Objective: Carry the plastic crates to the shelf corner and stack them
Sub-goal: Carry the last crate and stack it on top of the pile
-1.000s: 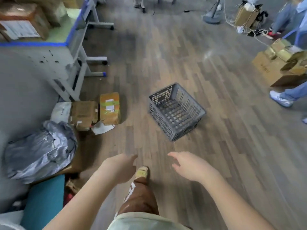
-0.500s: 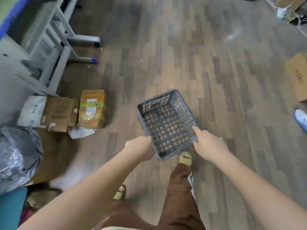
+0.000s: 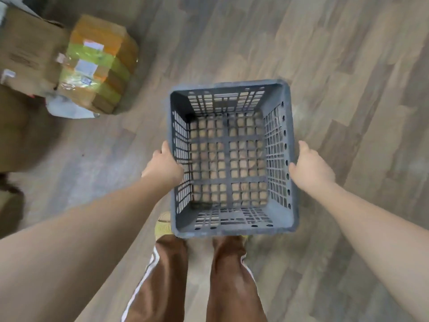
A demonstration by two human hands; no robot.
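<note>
I read this as the pick-up step: I have one grey crate [image 3: 232,156] taken by its two long sides, and the carry to the shelf corner is not yet begun — no shelf shows in this view at all. The crate is empty, open side up, its rim about level, and it sits directly ahead of my legs with its near wall over my shoes [image 3: 164,225]; whether it is clear of the floor [image 3: 348,66] or only just resting on it I cannot tell from above. My left hand [image 3: 162,167] is against the left wall with the thumb lying up along the rim and the fingers tucked out of sight, seemingly curled on the mesh. My right hand [image 3: 312,169] presses the right wall the same way, thumb on the rim, fingers hidden down the outside. Both look closed on the crate, not flat. Next I would need an even lift, keeping it level, then a turn to find the shelf corner — steering clear of the taped boxes [image 3: 97,66] lying on the floor to my far left.
</note>
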